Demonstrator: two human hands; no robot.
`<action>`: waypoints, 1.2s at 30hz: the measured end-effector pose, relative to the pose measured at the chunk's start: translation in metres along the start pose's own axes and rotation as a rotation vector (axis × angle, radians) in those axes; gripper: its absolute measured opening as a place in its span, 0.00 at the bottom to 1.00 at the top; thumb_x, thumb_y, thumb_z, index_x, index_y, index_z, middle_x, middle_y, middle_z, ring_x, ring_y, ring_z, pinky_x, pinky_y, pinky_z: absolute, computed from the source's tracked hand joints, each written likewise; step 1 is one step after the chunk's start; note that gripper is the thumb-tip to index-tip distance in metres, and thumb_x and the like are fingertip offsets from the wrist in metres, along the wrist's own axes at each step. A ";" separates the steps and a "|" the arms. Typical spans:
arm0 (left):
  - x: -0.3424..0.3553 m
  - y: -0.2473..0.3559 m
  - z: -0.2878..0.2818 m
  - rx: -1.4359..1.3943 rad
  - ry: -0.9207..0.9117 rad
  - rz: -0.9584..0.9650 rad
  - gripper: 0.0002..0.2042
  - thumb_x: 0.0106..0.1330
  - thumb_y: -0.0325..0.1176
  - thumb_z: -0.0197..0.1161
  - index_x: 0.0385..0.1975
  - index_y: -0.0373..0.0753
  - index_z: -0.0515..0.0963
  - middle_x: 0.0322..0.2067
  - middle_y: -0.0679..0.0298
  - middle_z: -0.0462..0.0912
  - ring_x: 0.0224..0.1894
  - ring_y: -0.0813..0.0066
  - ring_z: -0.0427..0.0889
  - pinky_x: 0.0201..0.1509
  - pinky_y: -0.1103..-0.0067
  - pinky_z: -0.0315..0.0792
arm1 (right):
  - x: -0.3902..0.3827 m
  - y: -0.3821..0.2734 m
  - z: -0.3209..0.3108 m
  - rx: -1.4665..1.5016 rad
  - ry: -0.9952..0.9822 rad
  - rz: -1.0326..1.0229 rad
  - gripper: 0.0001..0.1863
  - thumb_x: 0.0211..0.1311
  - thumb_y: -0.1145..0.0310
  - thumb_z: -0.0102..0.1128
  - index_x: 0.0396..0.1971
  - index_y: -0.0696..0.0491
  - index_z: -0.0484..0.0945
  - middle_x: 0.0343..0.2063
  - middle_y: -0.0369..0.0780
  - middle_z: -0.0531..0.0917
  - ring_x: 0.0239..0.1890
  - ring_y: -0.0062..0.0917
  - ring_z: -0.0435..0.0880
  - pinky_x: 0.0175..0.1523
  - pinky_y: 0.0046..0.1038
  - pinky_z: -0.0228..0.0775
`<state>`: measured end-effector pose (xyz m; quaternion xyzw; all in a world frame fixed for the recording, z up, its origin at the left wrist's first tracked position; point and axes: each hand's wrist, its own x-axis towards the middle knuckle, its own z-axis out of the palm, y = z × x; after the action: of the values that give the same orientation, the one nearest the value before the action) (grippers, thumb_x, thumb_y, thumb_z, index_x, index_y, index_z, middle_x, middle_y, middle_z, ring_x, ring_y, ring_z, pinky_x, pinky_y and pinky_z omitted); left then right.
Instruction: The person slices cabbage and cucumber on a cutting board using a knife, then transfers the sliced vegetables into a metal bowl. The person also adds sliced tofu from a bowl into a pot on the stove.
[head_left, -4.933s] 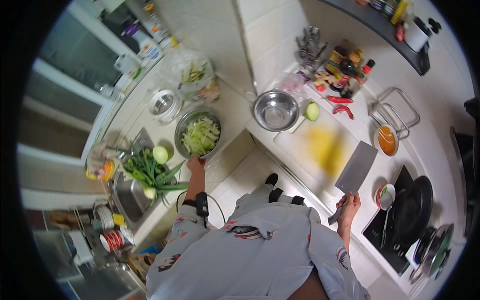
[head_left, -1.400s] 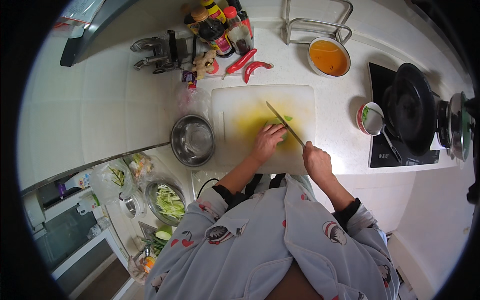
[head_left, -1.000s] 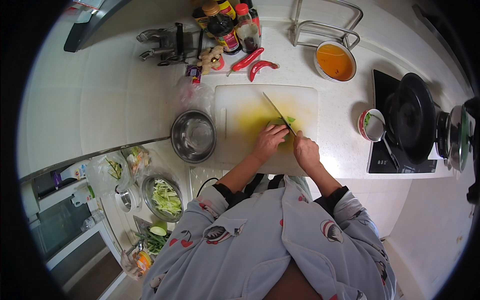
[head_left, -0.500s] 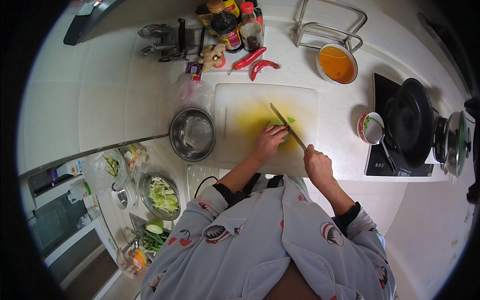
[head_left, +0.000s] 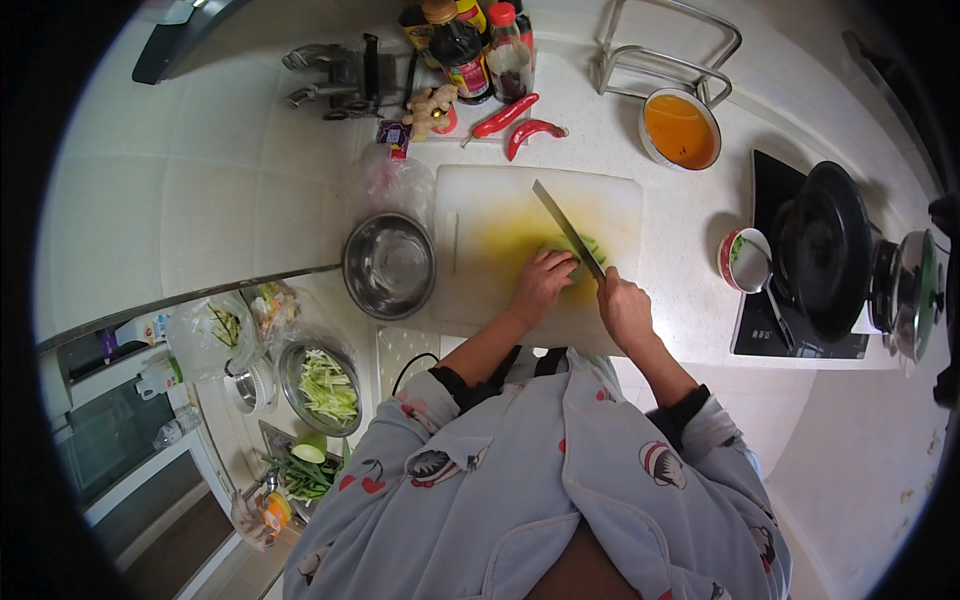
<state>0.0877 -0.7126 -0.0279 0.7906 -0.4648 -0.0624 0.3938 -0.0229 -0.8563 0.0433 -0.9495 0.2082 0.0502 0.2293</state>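
My left hand presses curled fingers on a green vegetable lying on the white, yellow-stained cutting board. My right hand grips the handle of a long-bladed knife, its blade slanting up and left across the board, just right of my left fingertips and over the vegetable. Most of the vegetable is hidden by the fingers and blade. An empty steel bowl sits at the board's left. Two red chillies and ginger lie behind it.
Bottles and a metal rack stand at the back, with a bowl of orange liquid. At right, a black pan and small bowl sit by the cooktop. At lower left are shredded greens in a bowl and leafy vegetables.
Since the oldest frame, my left hand has left the greens bowl for the board and the view has turned. Over the last half second, my right hand and knife have shifted slightly up and left.
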 end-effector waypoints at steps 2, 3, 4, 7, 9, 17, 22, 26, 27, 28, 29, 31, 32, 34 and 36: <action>0.000 0.002 0.001 -0.006 0.001 -0.017 0.15 0.50 0.30 0.66 0.40 0.39 0.80 0.43 0.64 0.80 0.47 0.64 0.76 0.49 0.69 0.69 | -0.017 -0.004 -0.013 -0.091 -0.013 -0.039 0.05 0.61 0.71 0.49 0.27 0.56 0.67 0.15 0.47 0.79 0.17 0.42 0.81 0.22 0.39 0.74; 0.000 0.003 0.001 -0.006 -0.003 -0.016 0.15 0.50 0.30 0.66 0.40 0.39 0.80 0.43 0.64 0.80 0.47 0.64 0.76 0.49 0.70 0.69 | -0.023 -0.005 -0.018 -0.102 -0.023 -0.045 0.05 0.62 0.71 0.49 0.28 0.56 0.67 0.15 0.47 0.79 0.18 0.42 0.81 0.22 0.39 0.74; 0.000 0.003 0.001 -0.004 -0.008 -0.017 0.15 0.50 0.30 0.65 0.40 0.39 0.80 0.43 0.64 0.80 0.47 0.65 0.76 0.49 0.70 0.69 | -0.028 -0.005 -0.022 -0.113 -0.034 -0.052 0.05 0.62 0.71 0.49 0.28 0.56 0.67 0.15 0.47 0.79 0.18 0.42 0.81 0.22 0.39 0.74; 0.000 0.005 -0.002 -0.034 -0.022 -0.028 0.15 0.49 0.27 0.66 0.40 0.37 0.79 0.44 0.61 0.79 0.47 0.62 0.76 0.51 0.69 0.69 | -0.026 -0.003 -0.018 -0.092 -0.074 -0.013 0.05 0.60 0.72 0.50 0.28 0.56 0.67 0.17 0.48 0.80 0.18 0.42 0.82 0.23 0.39 0.75; 0.000 0.006 -0.004 -0.016 0.002 -0.013 0.15 0.50 0.27 0.66 0.40 0.37 0.79 0.44 0.61 0.79 0.47 0.62 0.76 0.51 0.69 0.70 | -0.019 -0.001 -0.004 -0.075 -0.053 -0.018 0.05 0.61 0.71 0.50 0.29 0.57 0.67 0.17 0.49 0.80 0.19 0.44 0.81 0.23 0.41 0.74; 0.000 0.004 -0.002 -0.015 -0.011 -0.032 0.14 0.51 0.28 0.65 0.39 0.38 0.79 0.44 0.62 0.79 0.47 0.63 0.76 0.49 0.69 0.70 | 0.017 0.001 0.029 0.007 0.084 -0.056 0.08 0.64 0.68 0.50 0.31 0.57 0.67 0.15 0.52 0.78 0.18 0.48 0.79 0.24 0.46 0.71; 0.001 0.005 0.001 -0.058 0.023 -0.033 0.13 0.49 0.25 0.65 0.38 0.35 0.79 0.42 0.59 0.80 0.44 0.59 0.77 0.48 0.68 0.71 | -0.010 -0.004 -0.012 -0.018 -0.023 -0.026 0.07 0.63 0.70 0.50 0.29 0.57 0.68 0.16 0.51 0.79 0.19 0.46 0.81 0.24 0.44 0.73; 0.001 0.007 0.000 -0.051 0.022 -0.035 0.14 0.49 0.25 0.65 0.38 0.35 0.79 0.42 0.59 0.80 0.44 0.60 0.77 0.48 0.68 0.71 | -0.024 -0.008 -0.024 -0.029 -0.067 -0.018 0.06 0.63 0.70 0.49 0.28 0.57 0.67 0.15 0.52 0.79 0.19 0.46 0.81 0.24 0.43 0.74; 0.001 0.007 -0.001 -0.052 0.017 -0.038 0.14 0.49 0.25 0.65 0.38 0.35 0.79 0.42 0.59 0.80 0.44 0.60 0.77 0.48 0.68 0.71 | -0.025 -0.007 -0.022 -0.036 -0.074 -0.007 0.06 0.62 0.70 0.49 0.28 0.57 0.67 0.15 0.51 0.79 0.19 0.46 0.81 0.24 0.43 0.74; 0.001 0.007 -0.002 -0.052 0.018 -0.037 0.14 0.49 0.25 0.65 0.38 0.35 0.79 0.42 0.59 0.80 0.44 0.60 0.77 0.48 0.68 0.71 | -0.024 -0.005 -0.018 -0.048 -0.077 0.004 0.06 0.62 0.71 0.49 0.29 0.57 0.68 0.15 0.51 0.79 0.19 0.46 0.81 0.24 0.43 0.74; 0.001 0.007 -0.002 -0.043 0.012 -0.041 0.14 0.50 0.26 0.65 0.38 0.36 0.79 0.42 0.61 0.80 0.45 0.61 0.76 0.48 0.68 0.70 | -0.022 -0.004 -0.010 -0.055 -0.067 0.003 0.06 0.62 0.71 0.49 0.29 0.57 0.68 0.16 0.51 0.79 0.19 0.46 0.81 0.24 0.43 0.74; 0.001 0.006 -0.002 -0.024 0.006 -0.045 0.14 0.51 0.29 0.65 0.40 0.38 0.79 0.43 0.63 0.80 0.47 0.64 0.76 0.48 0.69 0.69 | -0.011 -0.004 0.010 -0.088 -0.039 0.003 0.05 0.61 0.71 0.49 0.30 0.57 0.68 0.16 0.51 0.80 0.20 0.45 0.82 0.24 0.42 0.75; 0.001 0.005 -0.002 -0.026 0.026 -0.030 0.14 0.51 0.28 0.65 0.39 0.37 0.79 0.42 0.62 0.80 0.46 0.62 0.76 0.48 0.69 0.70 | -0.004 -0.005 0.021 -0.073 -0.002 -0.018 0.06 0.61 0.70 0.49 0.31 0.58 0.68 0.16 0.50 0.79 0.19 0.45 0.81 0.24 0.43 0.74; 0.000 0.005 -0.002 -0.027 0.060 -0.004 0.12 0.51 0.26 0.64 0.37 0.35 0.79 0.41 0.59 0.80 0.44 0.60 0.77 0.48 0.68 0.71 | 0.011 -0.005 0.036 -0.069 0.049 -0.026 0.07 0.62 0.70 0.50 0.31 0.58 0.69 0.15 0.50 0.79 0.18 0.46 0.80 0.24 0.44 0.74; -0.001 0.005 -0.001 -0.068 0.063 -0.029 0.12 0.51 0.26 0.65 0.37 0.35 0.79 0.41 0.59 0.80 0.43 0.59 0.77 0.49 0.68 0.71 | 0.016 -0.001 0.036 0.008 0.097 -0.068 0.09 0.64 0.67 0.49 0.32 0.58 0.69 0.16 0.51 0.79 0.18 0.47 0.79 0.25 0.45 0.73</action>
<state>0.0845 -0.7123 -0.0243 0.7852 -0.4381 -0.0590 0.4337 -0.0077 -0.8449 0.0082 -0.9563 0.1871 -0.0044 0.2245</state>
